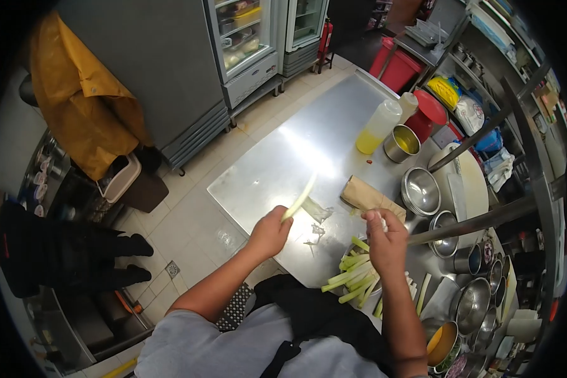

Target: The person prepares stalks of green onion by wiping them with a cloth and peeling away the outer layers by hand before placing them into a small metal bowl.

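My left hand (pixel 270 233) is closed around the lower end of a long, pale green celery stalk (pixel 303 196), which points up and away over the steel table. My right hand (pixel 387 240) is pinched shut above the table; a small whitish bit shows at its fingertips, too small to name. Below and beside it lies a pile of cut celery stalks (pixel 353 277), partly hidden by the right forearm. Between my hands, crumpled clear plastic (pixel 317 211) and some scraps rest on the metal. A brown paper roll (pixel 368 196) lies just beyond my right hand.
The steel table (pixel 264 167) carries an oil bottle (pixel 379 126), a metal pot (pixel 402 143) and steel bowls (pixel 420 191) along the right. A metal rail (pixel 479 228) crosses near my right wrist. Another person (pixel 63 249) stands at left.
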Tool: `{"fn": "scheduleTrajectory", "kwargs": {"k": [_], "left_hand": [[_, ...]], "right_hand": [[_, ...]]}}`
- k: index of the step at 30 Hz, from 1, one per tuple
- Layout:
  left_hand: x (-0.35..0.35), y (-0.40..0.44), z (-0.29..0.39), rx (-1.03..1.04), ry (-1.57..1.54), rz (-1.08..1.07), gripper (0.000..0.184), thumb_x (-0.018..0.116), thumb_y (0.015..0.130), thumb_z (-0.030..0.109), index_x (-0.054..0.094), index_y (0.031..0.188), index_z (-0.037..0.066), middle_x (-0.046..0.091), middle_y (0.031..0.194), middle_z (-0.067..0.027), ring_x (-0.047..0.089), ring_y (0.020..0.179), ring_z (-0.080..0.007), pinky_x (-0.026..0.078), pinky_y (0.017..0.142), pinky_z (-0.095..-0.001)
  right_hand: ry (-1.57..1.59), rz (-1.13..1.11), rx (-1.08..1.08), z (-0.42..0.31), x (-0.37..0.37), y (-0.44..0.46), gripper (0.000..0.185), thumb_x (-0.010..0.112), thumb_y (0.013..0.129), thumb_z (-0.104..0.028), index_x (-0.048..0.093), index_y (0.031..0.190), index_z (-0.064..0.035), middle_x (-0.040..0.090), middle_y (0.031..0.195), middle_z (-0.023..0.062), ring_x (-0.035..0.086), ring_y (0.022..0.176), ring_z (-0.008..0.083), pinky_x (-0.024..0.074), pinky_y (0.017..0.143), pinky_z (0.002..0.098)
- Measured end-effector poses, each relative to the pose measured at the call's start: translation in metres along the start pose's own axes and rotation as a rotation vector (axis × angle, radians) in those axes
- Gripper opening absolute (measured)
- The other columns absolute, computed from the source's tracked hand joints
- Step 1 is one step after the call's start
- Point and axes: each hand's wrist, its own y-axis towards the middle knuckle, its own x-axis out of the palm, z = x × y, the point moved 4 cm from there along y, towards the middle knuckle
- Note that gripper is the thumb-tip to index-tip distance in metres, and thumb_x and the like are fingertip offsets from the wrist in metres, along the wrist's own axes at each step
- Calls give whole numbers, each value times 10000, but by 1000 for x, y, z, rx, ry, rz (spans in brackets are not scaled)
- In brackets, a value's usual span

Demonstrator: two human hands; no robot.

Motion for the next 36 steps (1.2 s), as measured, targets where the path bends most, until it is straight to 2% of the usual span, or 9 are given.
{"fn": "scheduleTrajectory", "kwargs": {"k": [3, 5, 12, 17, 19, 21, 27, 31, 36], "left_hand": [[-1, 0, -15, 8, -18, 104, 279, 556, 912, 255, 544, 1066, 23, 614, 768, -179, 608, 716, -314, 472, 669, -381], [-3, 1, -14, -52, -129, 84, 238, 556, 900, 223, 554, 1039, 29, 606, 766, -148, 598, 710, -253, 469, 673, -356], [4, -2, -1, 35, -326, -13, 164, 534, 871, 134, 562, 991, 26, 544, 759, -28, 509, 664, -136, 435, 645, -267], [15, -2, 3, -27, -862, -173, 110, 546, 899, 107, 557, 973, 26, 512, 755, 8, 455, 669, -55, 378, 616, -196], [16, 1, 11, 43, -728, -58, 125, 579, 891, 128, 554, 961, 27, 503, 726, 20, 447, 643, -52, 380, 590, -205], [12, 0, 18, 108, -592, 61, 150, 612, 883, 148, 552, 949, 28, 495, 697, 33, 440, 616, -49, 382, 565, -213], [9, -14, 52, 44, -691, -232, 321, 695, 809, 70, 590, 1109, 32, 499, 699, 51, 446, 635, -45, 403, 596, -211], [25, -11, 42, 141, -592, -239, 271, 713, 822, 147, 622, 1047, 27, 678, 858, -24, 614, 794, -99, 493, 669, -258], [19, -10, 40, 66, -517, -123, 182, 712, 824, 137, 622, 937, 27, 609, 749, 3, 551, 711, -70, 460, 640, -235]], "right_hand": [[-196, -133, -41, 22, 20, -1, 225, 650, 864, -215, 664, 962, -13, 641, 762, 107, 605, 661, 202, 476, 646, 305], [-709, -368, -194, 49, 45, -9, 534, 690, 789, -243, 537, 1211, 45, 637, 1003, 238, 628, 893, 396, 505, 811, 407], [-498, -540, 126, 32, 53, 0, 761, 689, 769, -245, 337, 1378, 46, 611, 1050, 271, 638, 916, 334, 501, 827, 384], [-443, -406, 107, 36, 50, -3, 588, 692, 768, -230, 484, 1266, 2, 643, 891, 153, 631, 722, 238, 504, 717, 344], [-400, -391, 129, 47, 52, -3, 512, 677, 787, -213, 517, 1223, 2, 637, 868, 121, 618, 680, 209, 507, 679, 332], [-13, -398, 218, 59, 58, -4, 340, 611, 861, -170, 549, 1153, -6, 615, 841, 65, 571, 624, 136, 479, 584, 283], [276, -560, 429, 40, 61, -9, 197, 577, 919, -158, 599, 1015, 12, 603, 769, 27, 529, 585, 78, 421, 511, 213], [321, -592, 526, 45, 57, -10, 222, 602, 908, -161, 620, 1039, 17, 597, 745, 21, 515, 575, 73, 420, 501, 217], [113, -436, 405, 46, 46, -5, 235, 604, 903, -164, 628, 1057, 13, 607, 741, 20, 525, 573, 75, 426, 514, 220]]}}
